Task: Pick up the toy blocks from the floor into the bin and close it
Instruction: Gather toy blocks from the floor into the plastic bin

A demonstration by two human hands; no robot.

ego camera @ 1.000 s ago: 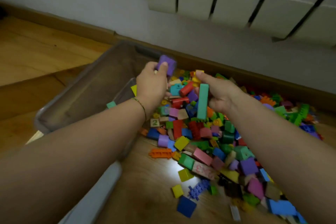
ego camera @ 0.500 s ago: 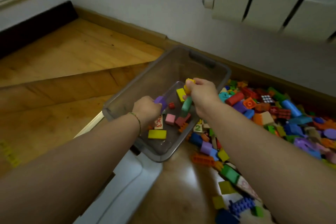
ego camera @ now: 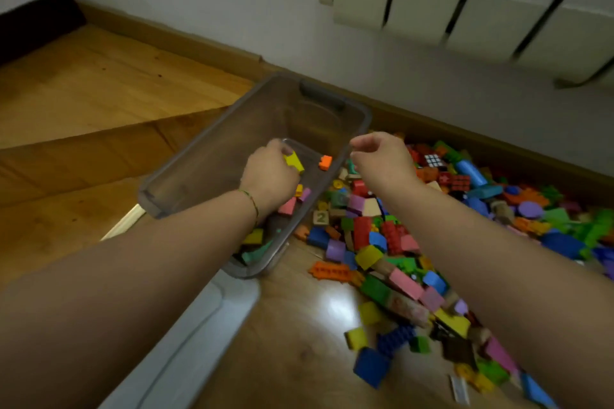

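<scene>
Person is ferrying toy blocks [ego camera: 382,236] from the floor [ego camera: 99,93] pile into the clear bin [ego camera: 199,156], which is sitting just left of the pile so each trip is short; bin is lying open, its white lid [ego camera: 186,342] parked on the floor at the near end, out of the way for closing later. Left hand [ego camera: 269,176] is hanging low inside the bin with fingers curled under and hidden, so cannot tell if it is gripping anything; a yellow block [ego camera: 294,162] is showing right at its knuckles, held or just lying behind, unclear. Right hand [ego camera: 382,163] is hovering at the bin's right rim, fingers loosely curled with nothing in them, looks like heading back for more. Most blocks are on the floor, only a few in the bin, incl. an orange block [ego camera: 325,162] at the far end. Versus half a second ago: right hand was pinching a yellow and a long green block [ego camera: 257,254] over the bin, now it is empty and the green one is lying at the bin's near corner; left hand's purple block is no longer showing
</scene>
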